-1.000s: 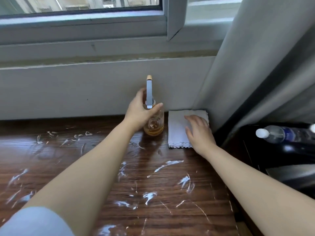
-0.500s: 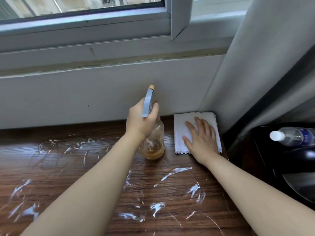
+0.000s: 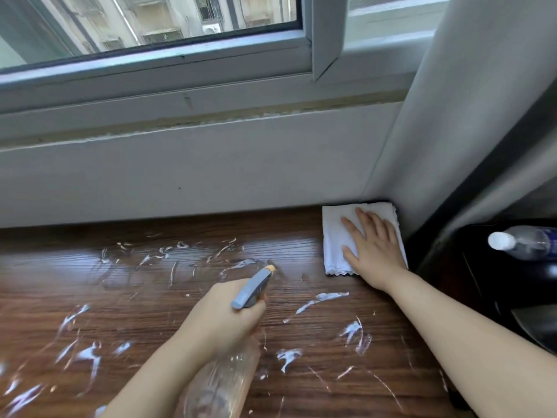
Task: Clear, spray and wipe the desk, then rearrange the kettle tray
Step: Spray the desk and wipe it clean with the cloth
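1. Looking down through the head camera, I see my left hand (image 3: 223,318) clenched around the neck of the one clear plastic spray bottle with a grey trigger head and orange nozzle (image 3: 238,336), tilted, its nozzle aimed at the back of the dark wood-grain desk (image 3: 150,297).
2. My right hand (image 3: 372,248) lies flat, fingers spread, gripping nothing, pressing the one folded white cloth with a scalloped edge (image 3: 334,239) into the desk's far right corner, against the white wall panel (image 3: 193,173) and the grey curtain (image 3: 470,116).
3. White streaks of foam (image 3: 319,300) are scattered over the wood between my arms and off to the left; nothing stands between the nozzle and them.
4. Past the desk's right edge, one clear water bottle with a white cap (image 3: 521,241) lies on a black surface (image 3: 470,285).
5. Half a second ago the spray bottle stood on the desk just beside the cloth; now it is lifted nearer to me and tipped, and the cloth has not shifted.
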The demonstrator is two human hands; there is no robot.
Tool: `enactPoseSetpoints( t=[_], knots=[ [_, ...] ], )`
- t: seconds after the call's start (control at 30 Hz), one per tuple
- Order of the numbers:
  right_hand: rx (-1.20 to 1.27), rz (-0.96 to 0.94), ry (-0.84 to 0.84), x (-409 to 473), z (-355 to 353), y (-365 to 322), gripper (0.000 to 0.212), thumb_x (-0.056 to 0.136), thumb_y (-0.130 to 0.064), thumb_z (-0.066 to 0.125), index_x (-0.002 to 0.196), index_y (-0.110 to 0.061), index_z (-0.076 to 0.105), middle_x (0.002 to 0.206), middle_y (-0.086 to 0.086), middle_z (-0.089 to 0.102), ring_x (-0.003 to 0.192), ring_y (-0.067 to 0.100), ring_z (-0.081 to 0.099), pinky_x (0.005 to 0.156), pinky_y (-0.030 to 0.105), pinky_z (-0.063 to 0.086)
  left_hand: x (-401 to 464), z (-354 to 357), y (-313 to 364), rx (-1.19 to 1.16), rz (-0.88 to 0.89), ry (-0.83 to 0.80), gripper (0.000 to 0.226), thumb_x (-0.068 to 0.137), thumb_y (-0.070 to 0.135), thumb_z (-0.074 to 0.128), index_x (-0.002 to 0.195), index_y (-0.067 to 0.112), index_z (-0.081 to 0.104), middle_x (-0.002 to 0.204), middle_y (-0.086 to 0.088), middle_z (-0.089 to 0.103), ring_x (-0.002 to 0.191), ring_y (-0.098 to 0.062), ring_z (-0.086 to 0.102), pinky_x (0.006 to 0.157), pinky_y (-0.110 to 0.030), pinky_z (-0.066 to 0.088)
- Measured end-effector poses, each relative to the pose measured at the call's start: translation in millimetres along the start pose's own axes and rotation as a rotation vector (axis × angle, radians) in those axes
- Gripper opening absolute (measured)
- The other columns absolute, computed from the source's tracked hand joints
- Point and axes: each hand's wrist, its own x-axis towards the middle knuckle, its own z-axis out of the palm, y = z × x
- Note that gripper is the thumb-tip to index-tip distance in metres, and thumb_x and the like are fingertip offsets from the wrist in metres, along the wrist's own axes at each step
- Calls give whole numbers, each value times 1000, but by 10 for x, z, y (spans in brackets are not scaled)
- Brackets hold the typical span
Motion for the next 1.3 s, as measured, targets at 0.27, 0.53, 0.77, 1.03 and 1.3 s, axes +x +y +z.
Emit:
enactPoseSetpoints(
  t=[0.27,0.53,0.77,1.03,1.3],
  knots=[
    [11,40,-22,-392,45,90,78,76,-60,-2,151,-36,0,160,-1,-12,146,20,-11,115,37,-11,-71,155,41,-39,-36,20,20,75,37,52,60,24,47,53,5,51,61,-26,65,63,-43,48],
    [5,59,-38,-688,78,40,77,77,-59,-4,151,-36,-1,159,-1,-16,145,19,-15,113,37,-16,-141,176,8,-81,-52,35,21,80,35,53,64,25,46,52,6,51,61,-31,62,61,-39,46],
    [-40,-58,5,-937,192,-176,64,87,-50,30,148,-29,31,157,10,22,141,28,12,113,42,-1,-226,154,-82,-25,33,49,24,83,31,51,62,30,41,57,5,44,57,-19,36,58,-33,32],
    [-81,-155,-1,-484,244,-639,62,91,-59,27,145,-29,35,156,8,26,142,31,12,109,55,6,-313,88,-202,-43,46,122,17,93,28,56,78,19,56,59,3,55,57,-22,49,60,-36,43],
    [-81,-206,-4,129,208,-957,70,85,-60,13,149,-35,25,159,6,18,145,39,11,109,54,0,-331,7,-343,-10,26,170,15,95,32,55,92,19,62,73,-2,65,71,-23,60,69,-38,49]
  ],
)
